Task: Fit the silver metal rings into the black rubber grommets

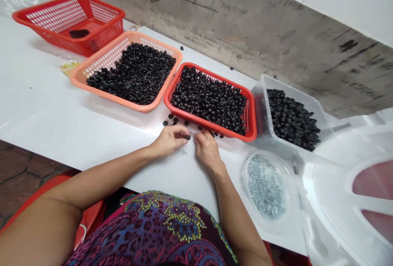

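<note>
My left hand (168,141) pinches a small round black piece with a hole (187,137) between thumb and fingertips. Close beside it, my right hand (208,148) has its thumb and fingers pressed together; whatever is between them is too small to make out. Both hands are just in front of a red basket (252,128) filled with round black beads (208,100). Several loose black pieces (170,116) lie on the white table by my left fingers. A few tiny shiny metal bits (184,152) rest on the tabletop below the hands.
Left of the red basket is an orange basket (118,101) of black ring pieces, then another red basket (46,32) with a dark item inside. At right stand a clear bin (282,141) of black cone-like parts, a dish of small silvery pieces (266,186) and a white plastic chair (334,184).
</note>
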Action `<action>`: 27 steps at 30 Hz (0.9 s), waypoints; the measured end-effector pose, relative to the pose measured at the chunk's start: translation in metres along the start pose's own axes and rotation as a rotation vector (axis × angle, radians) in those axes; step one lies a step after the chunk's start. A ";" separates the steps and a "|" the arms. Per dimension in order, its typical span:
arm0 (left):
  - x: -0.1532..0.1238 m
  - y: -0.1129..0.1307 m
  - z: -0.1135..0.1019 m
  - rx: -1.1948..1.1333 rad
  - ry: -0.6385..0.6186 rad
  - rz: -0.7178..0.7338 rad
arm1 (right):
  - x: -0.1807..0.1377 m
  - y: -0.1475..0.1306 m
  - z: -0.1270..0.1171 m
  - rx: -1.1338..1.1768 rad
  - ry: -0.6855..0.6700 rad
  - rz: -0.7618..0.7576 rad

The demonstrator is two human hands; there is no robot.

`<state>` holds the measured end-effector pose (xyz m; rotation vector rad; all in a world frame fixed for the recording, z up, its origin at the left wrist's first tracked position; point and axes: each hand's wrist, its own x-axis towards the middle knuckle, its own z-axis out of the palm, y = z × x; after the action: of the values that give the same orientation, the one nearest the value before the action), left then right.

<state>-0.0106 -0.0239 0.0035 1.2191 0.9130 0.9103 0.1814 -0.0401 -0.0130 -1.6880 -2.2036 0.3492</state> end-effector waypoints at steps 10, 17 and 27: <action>0.003 -0.008 0.003 -0.117 0.030 -0.056 | -0.006 -0.014 -0.028 0.785 -0.085 0.141; -0.001 -0.007 0.004 0.074 -0.053 0.073 | -0.008 -0.021 -0.031 0.797 -0.176 0.155; -0.002 -0.009 0.006 0.037 -0.113 0.036 | -0.008 -0.016 -0.022 0.687 -0.161 0.225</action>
<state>-0.0052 -0.0293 -0.0047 1.3091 0.8234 0.8471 0.1781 -0.0520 0.0125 -1.5307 -1.6861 1.1793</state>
